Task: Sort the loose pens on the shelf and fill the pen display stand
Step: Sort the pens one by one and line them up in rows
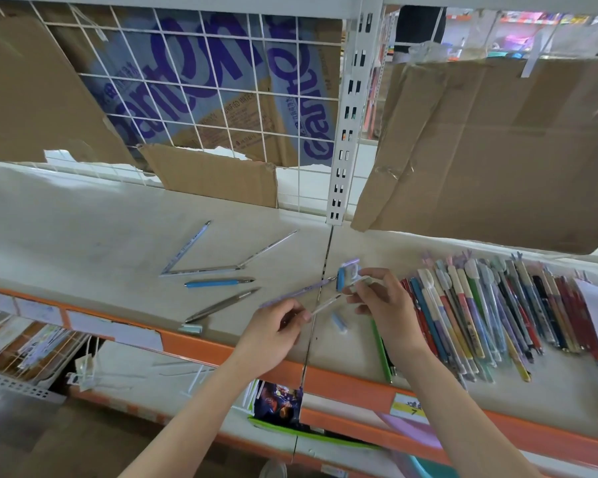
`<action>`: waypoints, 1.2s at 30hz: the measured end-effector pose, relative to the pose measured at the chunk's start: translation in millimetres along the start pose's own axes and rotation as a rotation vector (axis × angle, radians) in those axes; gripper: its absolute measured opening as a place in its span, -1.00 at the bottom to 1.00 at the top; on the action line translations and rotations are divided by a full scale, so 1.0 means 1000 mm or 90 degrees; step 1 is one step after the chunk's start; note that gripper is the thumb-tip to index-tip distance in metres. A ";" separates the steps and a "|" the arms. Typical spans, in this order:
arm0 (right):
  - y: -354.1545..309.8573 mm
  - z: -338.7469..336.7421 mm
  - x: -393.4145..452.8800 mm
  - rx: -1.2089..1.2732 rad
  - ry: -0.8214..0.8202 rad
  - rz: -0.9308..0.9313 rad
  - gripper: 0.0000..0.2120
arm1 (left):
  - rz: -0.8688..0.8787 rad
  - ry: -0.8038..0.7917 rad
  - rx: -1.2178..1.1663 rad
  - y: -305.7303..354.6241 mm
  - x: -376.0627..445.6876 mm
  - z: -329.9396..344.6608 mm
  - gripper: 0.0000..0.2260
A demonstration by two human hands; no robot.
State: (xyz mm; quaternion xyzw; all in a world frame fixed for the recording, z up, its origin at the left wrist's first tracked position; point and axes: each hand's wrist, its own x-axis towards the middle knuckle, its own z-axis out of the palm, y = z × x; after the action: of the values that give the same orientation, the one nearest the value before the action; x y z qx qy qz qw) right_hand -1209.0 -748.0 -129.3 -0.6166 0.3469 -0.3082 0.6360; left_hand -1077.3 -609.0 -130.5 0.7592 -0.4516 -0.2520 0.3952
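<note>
Fingers point(302, 313) pinching purple pen point(297, 292), tip up-right

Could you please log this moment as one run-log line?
left hand: grips purple pen and clear pen | right hand: pinches pen caps | sorted pens: on shelf, right

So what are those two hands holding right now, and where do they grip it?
The left hand pinches a purple pen and a clear pen near their lower ends. The right hand pinches small pen caps at its fingertips.
</note>
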 end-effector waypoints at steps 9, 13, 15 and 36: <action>0.002 0.011 -0.005 0.036 -0.074 0.021 -0.83 | -0.009 -0.010 -0.002 0.006 -0.003 -0.003 -0.82; 0.005 0.024 -0.010 0.020 -0.061 0.003 -0.85 | -0.062 0.000 -0.059 0.014 0.000 -0.002 -0.80; 0.004 0.030 -0.011 -0.009 -0.056 -0.012 -0.84 | -0.112 0.006 -0.142 0.017 0.001 -0.002 -0.76; -0.021 0.049 0.010 0.038 -0.209 -0.048 -0.72 | -0.206 -0.008 -0.429 0.014 -0.007 -0.023 -0.78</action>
State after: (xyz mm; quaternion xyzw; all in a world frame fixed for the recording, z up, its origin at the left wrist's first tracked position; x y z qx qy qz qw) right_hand -1161.8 -729.1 -108.6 -0.6521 0.2054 -0.2372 0.6902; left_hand -1070.5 -598.4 -105.9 0.6467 -0.2197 -0.4502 0.5751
